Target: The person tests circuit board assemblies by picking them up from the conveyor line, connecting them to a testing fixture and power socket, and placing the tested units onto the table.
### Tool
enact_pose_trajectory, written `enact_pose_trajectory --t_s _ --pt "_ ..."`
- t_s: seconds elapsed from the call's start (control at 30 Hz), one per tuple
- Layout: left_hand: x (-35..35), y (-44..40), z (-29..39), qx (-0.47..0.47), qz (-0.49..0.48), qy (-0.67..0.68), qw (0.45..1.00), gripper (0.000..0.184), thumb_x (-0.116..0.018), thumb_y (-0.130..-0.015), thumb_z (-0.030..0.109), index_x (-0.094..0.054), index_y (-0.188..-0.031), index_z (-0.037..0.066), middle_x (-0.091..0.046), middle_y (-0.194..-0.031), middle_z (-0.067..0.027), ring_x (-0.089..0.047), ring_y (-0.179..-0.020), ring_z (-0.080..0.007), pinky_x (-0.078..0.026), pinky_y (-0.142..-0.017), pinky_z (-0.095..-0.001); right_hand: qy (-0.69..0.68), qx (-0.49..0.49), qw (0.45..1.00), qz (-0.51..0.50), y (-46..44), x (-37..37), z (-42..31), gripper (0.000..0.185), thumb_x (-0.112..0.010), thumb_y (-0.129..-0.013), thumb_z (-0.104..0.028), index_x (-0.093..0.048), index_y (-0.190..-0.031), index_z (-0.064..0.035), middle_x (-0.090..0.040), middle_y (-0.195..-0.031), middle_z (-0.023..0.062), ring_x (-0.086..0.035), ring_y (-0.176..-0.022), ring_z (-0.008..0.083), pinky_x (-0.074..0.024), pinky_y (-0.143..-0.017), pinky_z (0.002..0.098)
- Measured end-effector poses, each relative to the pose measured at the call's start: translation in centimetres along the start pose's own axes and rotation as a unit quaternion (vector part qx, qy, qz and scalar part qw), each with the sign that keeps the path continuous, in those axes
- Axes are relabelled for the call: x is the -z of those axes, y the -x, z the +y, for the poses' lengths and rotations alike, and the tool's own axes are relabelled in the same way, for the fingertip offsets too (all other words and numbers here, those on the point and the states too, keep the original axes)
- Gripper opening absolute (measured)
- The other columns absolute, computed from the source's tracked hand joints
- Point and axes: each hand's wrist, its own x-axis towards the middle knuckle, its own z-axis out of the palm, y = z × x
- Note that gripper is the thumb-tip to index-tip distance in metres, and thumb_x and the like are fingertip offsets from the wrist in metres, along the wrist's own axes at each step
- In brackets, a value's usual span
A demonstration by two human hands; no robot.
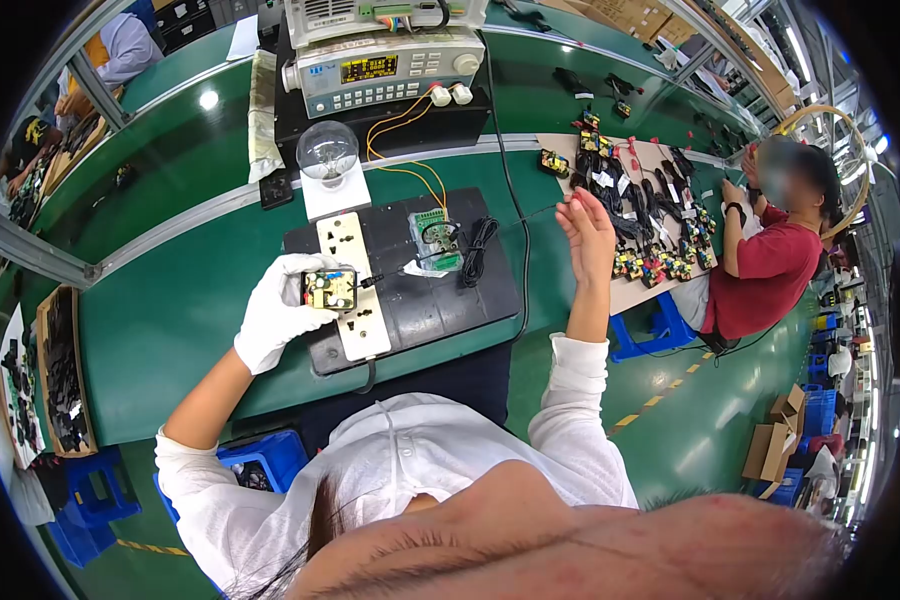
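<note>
My left hand [288,308], in a white glove, holds a small open-cased circuit board [329,290] over the white socket strip [365,322]. A black cable runs right from the board. My bare right hand [586,232] is raised at the right, its fingertips pinched on the thin cable's red end [578,196]. Between the hands, a green terminal board [436,240] and a coiled black cable [480,252] lie on the black case [410,305].
Behind stand a bench instrument [388,72] and a glass bulb [328,152] on a white base. At right, many boards and cables cover a tan panel [625,292]; a co-worker in red [770,270] sits beyond. A bin of black parts [67,370] is at left.
</note>
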Motion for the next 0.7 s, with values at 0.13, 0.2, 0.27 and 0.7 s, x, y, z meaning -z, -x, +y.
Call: enact_pose_trajectory --t_s 0.13,0.2,0.27,0.7 --pt "0.3 -0.1 -0.5 -0.013 -0.007 -0.011 1.000 0.066 -0.088 -0.059 0.000 -0.053 -0.114 0.007 -0.056 -0.119 -0.0121 -0.055 -0.115 -0.0244 -0.044 -0.101 -0.0382 -0.046 -0.007 0.999 0.009 0.0 0.7 0.6 0.029 -0.061 -0.092 -0.002 -0.057 -0.120 0.0041 -0.064 -0.111 0.0146 -0.066 -0.095 0.0203 -0.0571 -0.083 0.0289" --pt "0.3 -0.2 -0.6 -0.012 -0.010 -0.006 1.000 0.065 -0.088 -0.060 0.001 -0.052 -0.115 0.007 -0.056 -0.120 -0.0130 -0.055 -0.116 -0.0253 -0.044 -0.101 -0.0389 -0.085 -0.007 0.996 0.005 -0.1 1.5 1.1 0.029 -0.061 -0.093 -0.003 -0.056 -0.121 0.0033 -0.064 -0.113 0.0150 -0.066 -0.097 0.0196 -0.0565 -0.085 0.0272" --pt "-0.1 0.0 0.0 -0.015 0.007 -0.062 0.998 0.063 -0.085 -0.063 -0.001 -0.052 -0.116 0.007 -0.056 -0.124 -0.0152 -0.054 -0.119 -0.0261 -0.044 -0.101 -0.0398 -0.168 -0.004 0.985 -0.029 -0.2 2.1 1.4 0.028 -0.060 -0.094 -0.004 -0.056 -0.121 0.0016 -0.063 -0.114 0.0136 -0.064 -0.099 0.0185 -0.0558 -0.086 0.0250" --pt "-3.0 -2.2 1.9 -0.067 0.080 -0.319 0.942 0.068 -0.089 -0.064 0.021 -0.056 -0.119 -0.003 -0.063 -0.112 -0.0098 -0.061 -0.102 -0.0161 -0.048 -0.091 -0.0298 -0.450 -0.008 0.854 -0.261 8.0 -2.8 -9.9 0.022 -0.070 -0.083 0.002 -0.052 -0.091 -0.0080 -0.050 -0.091 0.0040 -0.046 -0.070 0.0126 -0.0449 -0.055 0.0222"
